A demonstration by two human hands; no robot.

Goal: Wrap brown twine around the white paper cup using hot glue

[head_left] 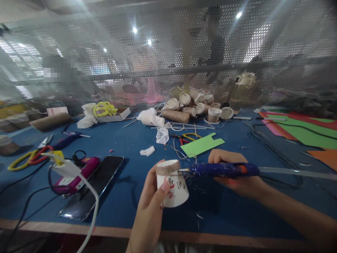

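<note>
A white paper cup (176, 192), its narrower end upward, is held by my left hand (152, 196), with the thumb on its printed front and fingers behind. Brown twine (167, 168) wraps the band near its upper rim. My right hand (231, 165) grips a dark blue glue gun (218, 169) with a clear glue stick (295, 173) coming out of its rear. The gun's metal tip is at the twine on the cup's right side; whether it touches cannot be told. Some of my right fingers are hidden behind the gun.
A phone (105, 182), a magenta device (81, 175) with cables and scissors (34, 156) lie at the left. Behind the cup are green paper (202, 144), pliers (191, 136) and a twine roll (175, 116). Wrapped cups (185, 100) pile up by the perforated screen (158, 63). Coloured sheets (305, 130) lie right.
</note>
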